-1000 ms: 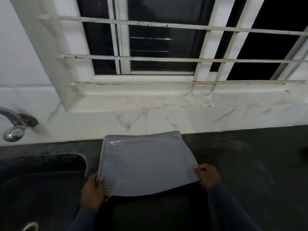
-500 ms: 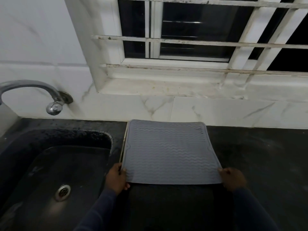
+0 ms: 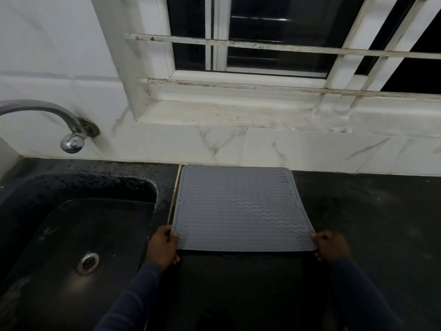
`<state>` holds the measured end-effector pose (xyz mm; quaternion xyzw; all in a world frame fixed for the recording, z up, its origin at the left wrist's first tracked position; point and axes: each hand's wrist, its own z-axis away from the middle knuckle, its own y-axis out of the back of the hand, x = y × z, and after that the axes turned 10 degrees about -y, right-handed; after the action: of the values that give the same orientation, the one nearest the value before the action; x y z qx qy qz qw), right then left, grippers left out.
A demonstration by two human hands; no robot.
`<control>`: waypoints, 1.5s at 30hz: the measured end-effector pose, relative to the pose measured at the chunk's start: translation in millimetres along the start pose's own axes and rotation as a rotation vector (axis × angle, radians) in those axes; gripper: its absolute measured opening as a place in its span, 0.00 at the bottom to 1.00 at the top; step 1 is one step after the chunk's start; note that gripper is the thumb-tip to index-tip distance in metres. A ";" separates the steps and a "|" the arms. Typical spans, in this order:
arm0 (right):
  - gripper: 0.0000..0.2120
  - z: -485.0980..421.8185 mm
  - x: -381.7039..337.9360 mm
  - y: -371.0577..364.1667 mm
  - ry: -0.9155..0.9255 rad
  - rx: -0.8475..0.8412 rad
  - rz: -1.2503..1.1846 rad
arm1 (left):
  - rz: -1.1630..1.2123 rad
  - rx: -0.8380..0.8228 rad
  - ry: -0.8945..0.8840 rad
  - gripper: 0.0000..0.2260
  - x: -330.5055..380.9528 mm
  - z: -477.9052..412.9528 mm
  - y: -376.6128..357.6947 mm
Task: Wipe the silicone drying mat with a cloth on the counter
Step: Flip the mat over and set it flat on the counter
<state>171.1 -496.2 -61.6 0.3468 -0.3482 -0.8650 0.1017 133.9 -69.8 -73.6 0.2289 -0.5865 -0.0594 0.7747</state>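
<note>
A grey silicone drying mat (image 3: 241, 209) with a wavy ribbed surface lies flat on the black counter (image 3: 370, 223), its far edge against the marble backsplash. My left hand (image 3: 163, 247) pinches the mat's near left corner, thumb on top. At the near right corner my right hand (image 3: 330, 246) grips the mat the same way. No cloth is in view.
A dark sink (image 3: 78, 235) with a metal drain (image 3: 87, 262) sits just left of the mat. A chrome tap (image 3: 69, 130) juts from the wall above it. A white window sill (image 3: 238, 113) with bars runs behind the counter.
The mat, held raised and curved a second ago, has been lowered flat onto the counter. Both hands have stayed on its near corners. The camera has tilted down and left, showing the sink.
</note>
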 end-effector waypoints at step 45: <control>0.39 18.3 -145.1 -156.7 0.809 0.005 0.773 | -0.989 -0.254 -0.617 0.32 13.0 -74.1 -24.0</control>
<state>276.3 -310.5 -80.8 0.4984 -0.3854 -0.5616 0.5363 211.4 -74.6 -87.7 0.3525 -0.5966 -0.5464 0.4704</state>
